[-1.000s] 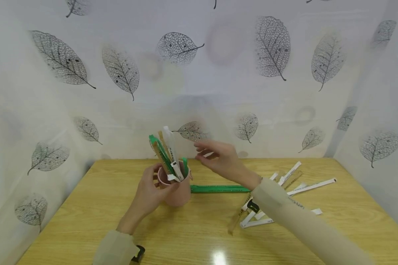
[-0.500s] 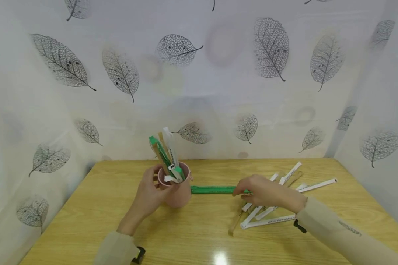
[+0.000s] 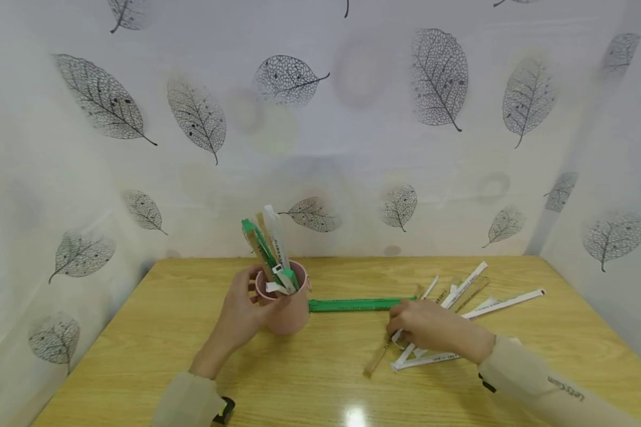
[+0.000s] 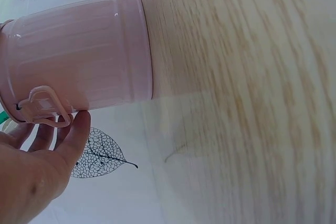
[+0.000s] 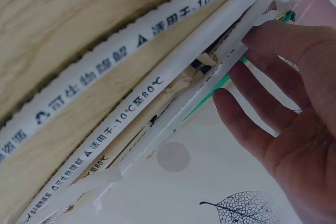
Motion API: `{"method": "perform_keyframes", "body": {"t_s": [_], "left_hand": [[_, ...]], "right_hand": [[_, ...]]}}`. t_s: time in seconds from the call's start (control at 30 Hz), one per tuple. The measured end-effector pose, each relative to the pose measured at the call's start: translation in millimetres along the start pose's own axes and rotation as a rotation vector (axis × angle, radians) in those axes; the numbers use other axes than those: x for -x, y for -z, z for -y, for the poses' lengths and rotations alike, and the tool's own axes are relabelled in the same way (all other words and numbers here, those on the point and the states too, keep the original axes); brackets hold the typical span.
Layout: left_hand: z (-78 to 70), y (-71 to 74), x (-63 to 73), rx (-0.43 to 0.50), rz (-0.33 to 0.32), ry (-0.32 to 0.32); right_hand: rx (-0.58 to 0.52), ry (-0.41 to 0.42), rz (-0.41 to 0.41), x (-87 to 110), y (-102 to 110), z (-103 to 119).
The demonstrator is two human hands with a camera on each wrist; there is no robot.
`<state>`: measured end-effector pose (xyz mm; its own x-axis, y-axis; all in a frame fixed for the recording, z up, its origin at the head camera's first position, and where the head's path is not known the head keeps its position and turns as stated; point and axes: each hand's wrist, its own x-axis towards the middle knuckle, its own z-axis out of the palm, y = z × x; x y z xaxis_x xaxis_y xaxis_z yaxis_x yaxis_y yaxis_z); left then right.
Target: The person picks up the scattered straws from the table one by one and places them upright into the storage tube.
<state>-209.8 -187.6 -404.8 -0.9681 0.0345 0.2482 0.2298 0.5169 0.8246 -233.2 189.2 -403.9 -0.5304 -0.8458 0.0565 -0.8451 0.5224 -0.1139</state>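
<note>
My left hand (image 3: 240,314) holds a small pink bucket (image 3: 291,317) by its near left side. In the left wrist view its fingers lie against the ribbed wall of the bucket (image 4: 79,51), beside the looped side handle (image 4: 50,106). Several wrapped straws (image 3: 269,255), green, brown and white, lean up out of the bucket. My right hand (image 3: 424,325) is down at a loose pile of wrapped straws on the table. In the right wrist view thumb and fingertips of the right hand (image 5: 283,87) meet at the end of a white wrapped straw (image 5: 205,85), partly hidden.
A long green wrapped straw (image 3: 352,305) lies between bucket and pile. White wrapped straws (image 3: 504,302) and a brown one (image 3: 376,359) fan out around my right hand. The wooden table (image 3: 310,379) ends at a leaf-patterned cloth (image 3: 352,166) behind and at both sides.
My right hand has come from beside the bucket's top, down and right to the pile. White and brown straws there have shifted slightly. The left hand stays on the bucket.
</note>
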Motion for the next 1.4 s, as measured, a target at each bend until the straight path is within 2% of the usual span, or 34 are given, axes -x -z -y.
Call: {"method": "perform_keyframes", "body": {"t_s": [0.2, 0.57, 0.7, 0.83, 0.93, 1.03, 1.13, 1.23, 1.4], "left_hand": [[0.2, 0.4, -0.6, -0.007, -0.002, -0.011], [-0.1, 0.8, -2.2, -0.010, 0.000, -0.014], [0.2, 0.8, -2.3, -0.020, -0.004, -0.017], [0.6, 1.5, -1.9, -0.018, -0.010, -0.022], [0.9, 1.9, -1.4, -0.018, -0.010, -0.026], [0.8, 1.8, -0.9, -0.016, -0.008, -0.025], [0.7, 1.4, -0.3, -0.009, -0.008, -0.012], [0.5, 0.9, 0.5, 0.000, -0.005, 0.001], [0.1, 0.1, 1.0, 0.003, -0.001, 0.002]], "right_hand": [[0.018, 0.025, -0.049, 0.7, -3, 0], [0.073, 0.127, -0.157, -0.1, -2, -2], [0.117, 0.201, -0.260, -2.8, 2, -2], [0.225, 0.263, -0.386, -6.1, 10, -2], [0.322, 0.281, -0.424, -7.3, 20, 1], [0.368, 0.309, -0.454, -11.0, 31, 6], [0.402, 0.345, -0.522, -20.4, 40, 8], [0.311, 0.380, -0.609, -32.1, 47, 8], [0.052, 0.383, -0.734, -43.2, 52, 7]]}}
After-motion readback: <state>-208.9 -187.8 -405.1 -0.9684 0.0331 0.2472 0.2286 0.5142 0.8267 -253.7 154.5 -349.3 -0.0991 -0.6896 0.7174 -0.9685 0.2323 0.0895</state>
